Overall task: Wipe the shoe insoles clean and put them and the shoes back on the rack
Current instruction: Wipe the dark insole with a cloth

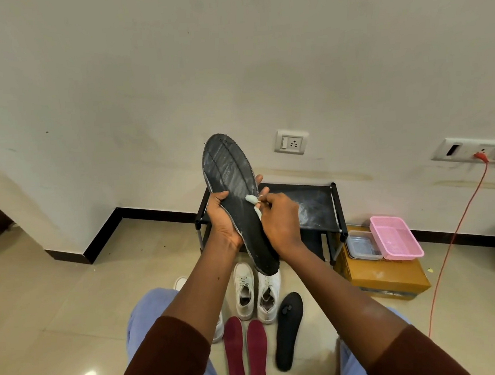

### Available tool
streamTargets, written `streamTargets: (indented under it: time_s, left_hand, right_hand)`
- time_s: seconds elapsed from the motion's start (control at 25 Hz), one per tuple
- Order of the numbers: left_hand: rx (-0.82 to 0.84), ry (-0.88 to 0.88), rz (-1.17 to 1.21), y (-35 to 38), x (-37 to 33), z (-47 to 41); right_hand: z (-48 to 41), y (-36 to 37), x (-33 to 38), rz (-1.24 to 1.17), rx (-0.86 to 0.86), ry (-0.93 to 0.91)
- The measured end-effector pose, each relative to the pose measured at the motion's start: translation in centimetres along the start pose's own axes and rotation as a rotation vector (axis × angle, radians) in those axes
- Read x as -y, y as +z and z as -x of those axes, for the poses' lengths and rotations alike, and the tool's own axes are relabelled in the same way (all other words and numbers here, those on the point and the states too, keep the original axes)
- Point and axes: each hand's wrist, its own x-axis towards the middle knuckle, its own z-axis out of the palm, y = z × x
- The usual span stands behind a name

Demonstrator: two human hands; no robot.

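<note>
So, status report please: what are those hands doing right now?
Left hand grips black insole, toe end up. Right hand pinches white wipe against it. White shoes, maroon insoles, second black insole on floor. Nothing blocking the wiping.

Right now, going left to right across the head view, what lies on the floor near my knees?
left maroon insole → right maroon insole → black insole → cardboard box. The white shoes overlap these, so they are left out.

A home interior: tiled floor, wall socket, low shoe rack.
</note>
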Motion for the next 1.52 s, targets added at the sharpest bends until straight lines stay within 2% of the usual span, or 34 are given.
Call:
streamTargets:
  time_s: [0.2, 0.4, 0.52, 0.64, 0.72, 0.76, 0.84, 0.92, 0.96, 1.08, 1.24, 1.36, 1.52]
  left_hand:
    - [-0.013, 0.065, 0.053, -0.6, -0.8, -0.9]
    - [0.018, 0.061, 0.04, -1.7, -1.2, -1.4]
    - [-0.039, 0.038, 0.013, -1.7, -1.1, -1.3]
    - [-0.123, -0.018, -0.004, -2.2, -1.2, -1.2]
    - [-0.116, -0.057, -0.02, -2.4, -1.6, -1.0]
    - [-0.081, -0.08, -0.019, -2.4, -1.8, -0.8]
    - [-0.009, -0.098, 0.009, -2.4, -1.8, -0.4]
    - [0.031, -0.048, 0.076, -2.2, -1.5, -0.3]
    - [0.039, -0.019, 0.098, -1.9, -1.2, -0.1]
    - [0.024, -0.007, 0.089, -1.4, -0.8, 0.2]
    - [-0.037, -0.074, 0.009, 0.1, -0.6, 1.2]
    - [-0.174, -0.073, -0.168, 1.5, -0.1, 2.2]
    - [-0.281, -0.096, -0.218, 1.8, 0.4, 2.4]
  right_hand:
    - [1.5, -0.4, -0.5, -0.048, 0.094, -0.022]
    - [4.0, 0.1, -1.8, -0.286, 0.16, 0.149]
    - [3.4, 0.2, -1.9, -0.474, 0.214, 0.286]
    - [2.7, 0.0, -1.8, -0.495, 0.284, 0.355]
    - [2.6, -0.3, -1.6, -0.493, 0.348, 0.367]
    - [2.8, -0.5, -1.4, -0.46, 0.405, 0.332]
    - [2.9, -0.9, -1.0, -0.18, 0.443, 0.109]
    - [2.7, -0.9, -0.7, 0.12, 0.317, -0.098]
    - [2.6, -1.0, -0.6, 0.175, 0.256, -0.161]
    - [2.0, -0.9, -0.8, 0.157, 0.21, -0.208]
    - [0.9, -0.9, -0.5, 0.152, 0.158, -0.23]
    - [-0.4, -0.5, -0.6, 0.166, 0.096, -0.255]
    - [-2.2, -0.5, -0.7, 0.199, -0.001, -0.256]
